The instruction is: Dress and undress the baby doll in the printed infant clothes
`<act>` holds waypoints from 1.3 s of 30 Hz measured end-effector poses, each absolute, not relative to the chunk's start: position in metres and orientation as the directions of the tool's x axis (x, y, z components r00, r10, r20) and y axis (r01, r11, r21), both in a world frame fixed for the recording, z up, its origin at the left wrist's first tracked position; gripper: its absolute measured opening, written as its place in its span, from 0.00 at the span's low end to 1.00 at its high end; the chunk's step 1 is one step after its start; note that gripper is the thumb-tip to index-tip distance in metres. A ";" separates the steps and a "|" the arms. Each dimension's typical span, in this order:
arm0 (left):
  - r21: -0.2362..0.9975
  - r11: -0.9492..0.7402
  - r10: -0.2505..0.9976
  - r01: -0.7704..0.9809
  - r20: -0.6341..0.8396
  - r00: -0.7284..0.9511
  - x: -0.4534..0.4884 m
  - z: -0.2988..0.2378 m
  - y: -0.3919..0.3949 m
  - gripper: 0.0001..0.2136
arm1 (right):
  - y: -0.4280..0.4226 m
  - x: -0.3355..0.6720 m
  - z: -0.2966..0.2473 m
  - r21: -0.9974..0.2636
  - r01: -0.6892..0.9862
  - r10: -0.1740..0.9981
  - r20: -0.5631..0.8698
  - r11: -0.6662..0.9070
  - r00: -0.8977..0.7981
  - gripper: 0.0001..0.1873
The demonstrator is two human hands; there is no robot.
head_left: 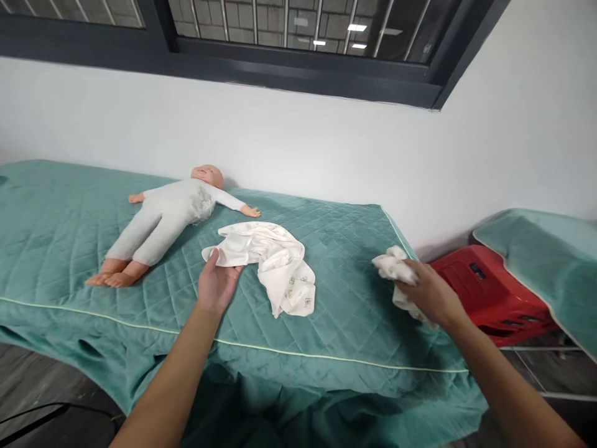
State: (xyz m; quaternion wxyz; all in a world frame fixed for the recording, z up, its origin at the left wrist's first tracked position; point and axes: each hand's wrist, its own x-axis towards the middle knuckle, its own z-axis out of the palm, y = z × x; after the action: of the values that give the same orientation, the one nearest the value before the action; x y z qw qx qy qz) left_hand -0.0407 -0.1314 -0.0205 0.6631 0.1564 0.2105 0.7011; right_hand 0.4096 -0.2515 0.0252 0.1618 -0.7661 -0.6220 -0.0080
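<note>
My left hand (pixel 219 283) grips the left edge of a white printed baby garment (pixel 284 267), which lies crumpled on the green quilted cover; its exact cut is hard to make out. Over the right end of the bed, my right hand (pixel 426 292) is closed around a bunched white cloth (pixel 394 264) that hangs partly below the fingers. A baby doll (pixel 170 208) with a white cloth body lies on its back to the left of the garment, arms spread and head toward the wall.
The green quilted bed cover (pixel 345 330) drapes over the front edge. A red plastic object (pixel 489 289) stands beyond the right end, with another green cloth (pixel 545 249) beside it. Behind the bed rises a white wall (pixel 298 143) below a dark-framed window (pixel 298 62). A black cable (pixel 56 407) runs at lower left.
</note>
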 end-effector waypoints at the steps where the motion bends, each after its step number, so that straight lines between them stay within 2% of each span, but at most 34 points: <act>1: 0.514 -0.025 0.996 -0.857 -0.064 -0.068 -0.041 -0.021 -0.132 0.15 | -0.250 0.418 0.027 -0.257 0.942 0.933 0.233 -0.214 0.275 0.22; 3: 0.535 -0.019 0.995 -0.845 -0.075 -0.070 -0.041 -0.022 -0.133 0.13 | -0.248 0.427 0.025 -0.243 0.931 0.926 0.194 -0.273 0.323 0.27; 8: 0.591 -0.034 0.993 -0.806 -0.069 -0.093 -0.040 -0.024 -0.132 0.10 | -0.248 0.419 0.004 -0.066 0.915 0.913 0.068 -0.398 0.402 0.32; 11: 0.649 -0.079 0.991 -0.757 -0.032 -0.130 -0.043 -0.032 -0.138 0.09 | -0.246 0.426 -0.001 -0.083 0.916 0.912 0.096 -0.393 0.399 0.40; 13: 0.713 -0.147 0.977 -0.686 -0.005 -0.214 -0.050 -0.041 -0.148 0.09 | -0.246 0.439 0.001 -0.123 0.927 0.917 0.149 -0.354 0.370 0.45; 15: 0.824 -0.261 0.920 -0.502 0.055 -0.388 -0.058 -0.050 -0.163 0.11 | -0.250 0.452 0.006 -0.175 0.939 0.925 0.193 -0.295 0.326 0.44; 17: 0.915 -0.389 0.793 -0.106 0.275 -0.543 -0.065 -0.055 -0.176 0.14 | -0.255 0.456 0.010 -0.197 0.947 0.925 0.237 -0.253 0.296 0.42; 18: 0.888 -0.440 0.730 0.133 0.440 -0.523 -0.067 -0.054 -0.179 0.14 | -0.257 0.452 0.013 -0.189 0.953 0.920 0.271 -0.237 0.283 0.42; 19: 0.802 -0.487 0.684 0.345 0.597 -0.421 -0.067 -0.051 -0.179 0.14 | -0.259 0.445 0.016 -0.174 0.961 0.911 0.320 -0.215 0.262 0.41; 20: 0.679 -0.538 0.657 0.500 0.709 -0.255 -0.064 -0.046 -0.175 0.13 | -0.259 0.433 0.018 -0.156 0.972 0.898 0.379 -0.178 0.225 0.41; 21: 0.559 -0.593 0.651 0.579 0.756 -0.064 -0.058 -0.039 -0.167 0.12 | -0.258 0.417 0.020 -0.144 0.983 0.884 0.437 -0.116 0.168 0.39; 23: 0.395 -0.652 0.662 0.648 0.713 0.232 -0.041 -0.022 -0.141 0.14 | -0.247 0.376 0.022 -0.178 0.983 0.862 0.505 0.045 0.052 0.34; 25: 0.295 -0.624 0.719 0.724 0.580 0.384 -0.018 -0.005 -0.108 0.18 | -0.227 0.327 0.022 -0.273 0.944 0.864 0.502 0.185 -0.024 0.31; 27: 0.201 -0.604 0.770 0.771 0.397 0.500 0.003 0.008 -0.077 0.20 | -0.199 0.279 0.020 -0.429 0.874 0.896 0.443 0.228 -0.016 0.30; 28: 0.176 -0.586 0.794 0.791 0.323 0.516 0.011 0.013 -0.065 0.18 | -0.184 0.258 0.019 -0.525 0.827 0.930 0.368 0.202 0.007 0.30; 30: 0.165 -0.570 0.809 0.805 0.281 0.516 0.020 0.020 -0.050 0.13 | -0.154 0.223 0.017 -0.657 0.750 0.977 0.198 0.076 0.075 0.27; 33: 0.188 -0.559 0.812 0.807 0.318 0.489 0.019 0.030 -0.043 0.08 | -0.117 0.195 0.021 -0.651 0.758 0.983 0.161 0.043 0.082 0.22; 35: 0.213 -0.565 0.803 0.797 0.366 0.471 0.015 0.041 -0.045 0.09 | -0.101 0.188 0.029 -0.622 0.781 0.982 0.172 0.048 0.077 0.18; 39: 0.315 -0.673 0.696 0.670 0.575 0.429 0.004 0.078 -0.052 0.05 | -0.093 0.190 0.064 -0.551 0.828 0.967 0.250 0.100 0.050 0.15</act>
State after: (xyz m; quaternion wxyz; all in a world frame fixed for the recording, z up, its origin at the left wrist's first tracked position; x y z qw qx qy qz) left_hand 0.0036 -0.0521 0.0781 0.0191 0.8450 0.4041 0.3496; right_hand 0.1901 -0.0928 0.0643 0.2974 -0.6607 -0.6793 0.1164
